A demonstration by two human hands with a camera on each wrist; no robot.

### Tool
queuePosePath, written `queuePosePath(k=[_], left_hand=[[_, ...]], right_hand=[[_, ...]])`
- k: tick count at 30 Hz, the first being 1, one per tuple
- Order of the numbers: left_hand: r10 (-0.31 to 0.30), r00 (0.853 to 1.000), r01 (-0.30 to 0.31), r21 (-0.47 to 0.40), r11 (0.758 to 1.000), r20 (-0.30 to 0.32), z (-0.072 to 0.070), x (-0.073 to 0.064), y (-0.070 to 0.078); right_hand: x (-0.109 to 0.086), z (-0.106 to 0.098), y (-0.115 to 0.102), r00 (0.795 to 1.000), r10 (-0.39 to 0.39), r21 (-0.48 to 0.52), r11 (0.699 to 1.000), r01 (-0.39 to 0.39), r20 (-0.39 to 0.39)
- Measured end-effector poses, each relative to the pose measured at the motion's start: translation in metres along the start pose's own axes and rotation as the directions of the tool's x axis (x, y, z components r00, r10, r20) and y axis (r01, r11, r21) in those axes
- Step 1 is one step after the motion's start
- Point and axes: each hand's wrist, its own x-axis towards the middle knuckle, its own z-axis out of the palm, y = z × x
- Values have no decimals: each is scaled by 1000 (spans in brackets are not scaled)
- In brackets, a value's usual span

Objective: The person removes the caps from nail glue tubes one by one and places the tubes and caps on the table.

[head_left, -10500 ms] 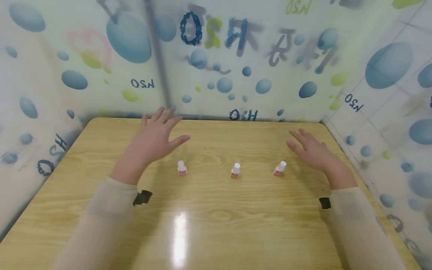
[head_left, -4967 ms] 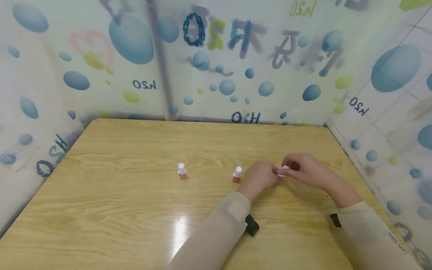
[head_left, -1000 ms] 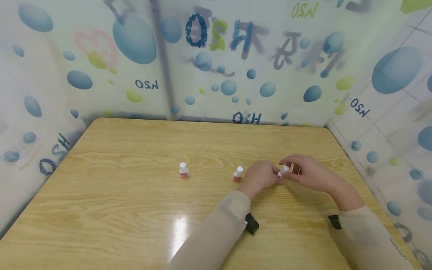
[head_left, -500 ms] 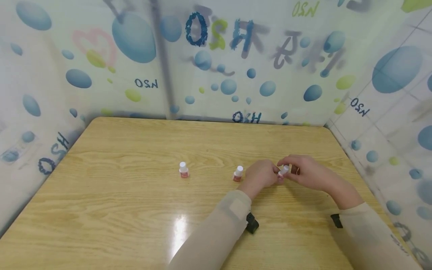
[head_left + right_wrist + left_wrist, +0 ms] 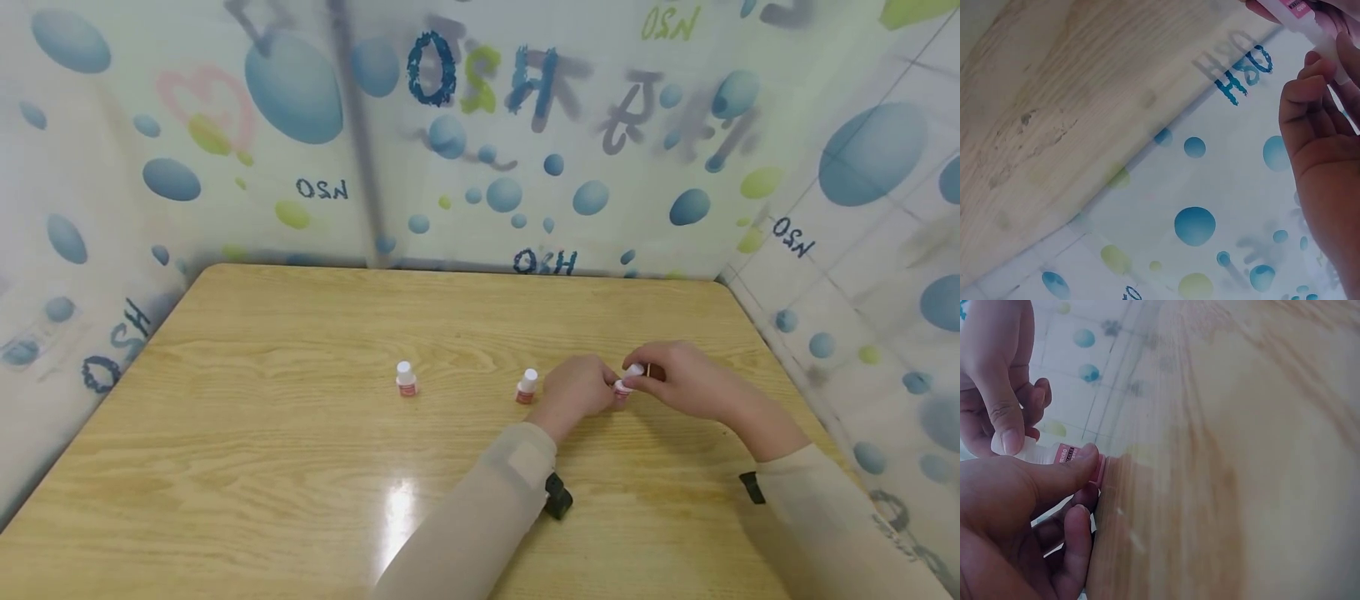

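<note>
My left hand (image 5: 579,385) pinches the body of a small glue bottle (image 5: 622,389) with a pink label, low at the table. In the left wrist view its thumb (image 5: 1066,475) presses along the label, and the bottle's base touches or nearly touches the wood. On the other side my right hand (image 5: 686,379) holds the white cap (image 5: 636,370) between thumb and fingers. A pale neck (image 5: 1311,30) shows between label and cap in the right wrist view; whether the cap is loose I cannot tell. The bottle leans towards my right hand.
Two similar bottles stand upright on the wooden table (image 5: 300,467): a middle bottle (image 5: 527,387) close beside my left hand, and a left bottle (image 5: 406,379) farther off. Walls with blue and green dots (image 5: 592,197) border the table's back and sides.
Both hands, earlier spread apart above the table, have come together at the rightmost bottle and taken hold of it. Over the last second the right fingers have shifted slightly on the cap.
</note>
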Motion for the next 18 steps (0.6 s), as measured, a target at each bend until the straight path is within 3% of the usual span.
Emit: queuePosePath(k=[18], left_hand=[[19,1000,-19,-12,1000,-1,0,-3,-2]], right_hand=[[-9,-14,-1,1000,-12,-22,1000,12,-15]])
